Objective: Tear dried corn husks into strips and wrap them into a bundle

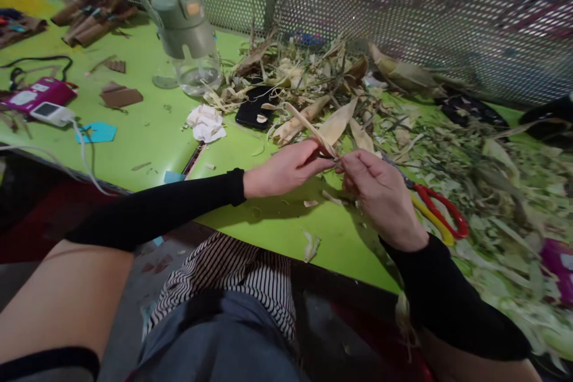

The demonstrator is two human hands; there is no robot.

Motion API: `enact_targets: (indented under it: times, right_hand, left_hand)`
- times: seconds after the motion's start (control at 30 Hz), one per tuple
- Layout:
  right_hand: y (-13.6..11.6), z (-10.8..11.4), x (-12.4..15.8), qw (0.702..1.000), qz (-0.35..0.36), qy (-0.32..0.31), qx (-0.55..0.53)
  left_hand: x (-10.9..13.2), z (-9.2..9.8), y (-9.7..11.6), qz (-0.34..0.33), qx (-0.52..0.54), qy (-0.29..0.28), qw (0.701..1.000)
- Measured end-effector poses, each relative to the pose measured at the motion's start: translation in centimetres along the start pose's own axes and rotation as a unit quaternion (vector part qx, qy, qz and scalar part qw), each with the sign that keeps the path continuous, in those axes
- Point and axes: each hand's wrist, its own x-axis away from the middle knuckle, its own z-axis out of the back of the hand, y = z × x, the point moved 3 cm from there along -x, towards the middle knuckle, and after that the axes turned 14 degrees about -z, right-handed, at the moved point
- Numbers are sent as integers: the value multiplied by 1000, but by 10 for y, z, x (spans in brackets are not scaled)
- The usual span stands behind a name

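Note:
A pale, narrow dried husk stalk point(308, 126) runs up and leftward from between my hands over the green table. My left hand point(289, 168) is closed on its lower part, fingers pinched together. Close against it, my right hand point(380, 188) pinches the same end; the fingertips nearly meet and hide what exactly lies between them. Scissors point(441, 212) with red and yellow handles lie just right of my right hand, their blades partly hidden. Behind the hands, a broad dried husk point(339, 123) rests at the front of a heap of dry husks point(295, 68).
A water bottle point(185, 36) stands at the back left, beside a black phone point(257, 107) and crumpled tissue point(206, 123). Shredded leaves point(478, 185) cover the right side. A perforated screen point(335, 0) borders the back. A magenta device point(42, 98) and white cable point(85, 152) lie left.

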Motion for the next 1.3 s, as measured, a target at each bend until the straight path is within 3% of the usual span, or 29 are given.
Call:
enact_targets:
  times: [0.17, 0.3, 0.53, 0.73, 0.9, 1.13, 1.3]
  right_hand:
    - [-5, 3, 1, 997, 49, 25, 47]
    - [-5, 3, -3, 987, 101, 55, 110]
    - [1, -9, -7, 984, 124, -5, 131]
    - [2, -12, -6, 986, 113, 13, 124]
    - [-4, -16, 3, 982, 136, 50, 118]
    - [0, -16, 4, 992, 105, 57, 45]
    - [4, -13, -3, 994, 91, 48, 42]
  left_hand:
    - [-3, 2, 0, 0, -6, -11, 1000]
    - [-1, 6, 0, 39, 8, -6, 999]
    - [1, 6, -1, 67, 27, -25, 997]
    - [1, 4, 2, 102, 49, -6, 994]
    - [1, -2, 4, 191, 202, 37, 960]
    - [0, -8, 0, 216, 368, 85, 900]
    - [-1, -7, -6, 208, 380, 66, 899]
